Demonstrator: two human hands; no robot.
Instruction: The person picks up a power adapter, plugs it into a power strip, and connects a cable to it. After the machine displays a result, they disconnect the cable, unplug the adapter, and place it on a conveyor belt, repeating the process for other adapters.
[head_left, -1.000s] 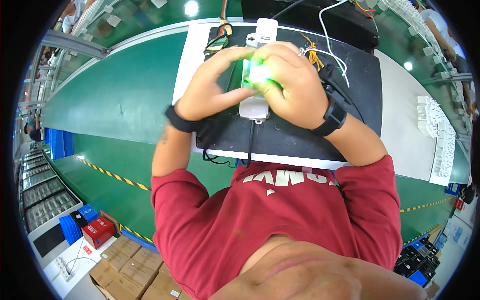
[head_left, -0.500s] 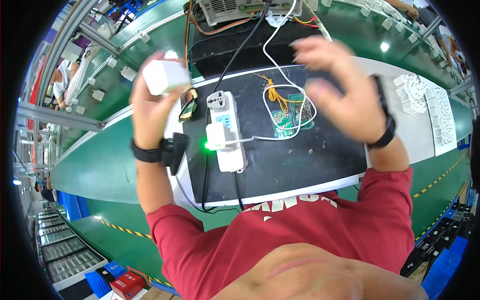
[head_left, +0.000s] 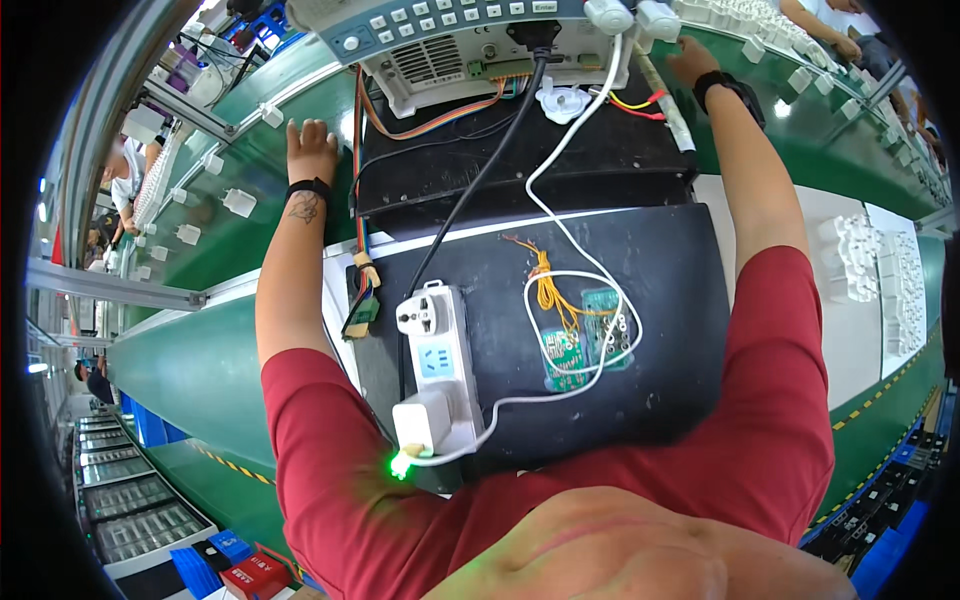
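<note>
My left hand (head_left: pixel 313 150) reaches over the green belt (head_left: pixel 222 262) on the left, fingers apart, with nothing visible in it. My right hand (head_left: pixel 692 64) reaches far forward past the instrument's right side, its fingers partly stretched. Close to its fingertips is a white block-shaped adapter (head_left: pixel 658 20); whether they touch cannot be made out. Another white adapter (head_left: pixel 608 15) sits beside that one. On the black mat (head_left: pixel 660 400) lies a white power strip (head_left: pixel 462 385) with a white charger (head_left: pixel 420 418) plugged in, a green light glowing next to it.
A bench instrument (head_left: pixel 430 62) with buttons stands at the back on a black box (head_left: pixel 520 165). Green circuit boards (head_left: pixel 565 358), an orange wire bundle (head_left: pixel 548 290) and a looped white cable (head_left: pixel 528 400) lie on the mat. White casings (head_left: pixel 850 258) stand at right. Other people sit nearby.
My left hand moved forward and left, and the white adapter it held is no longer seen in it. My right hand moved from above the boards to the far right. The view shifted forward.
</note>
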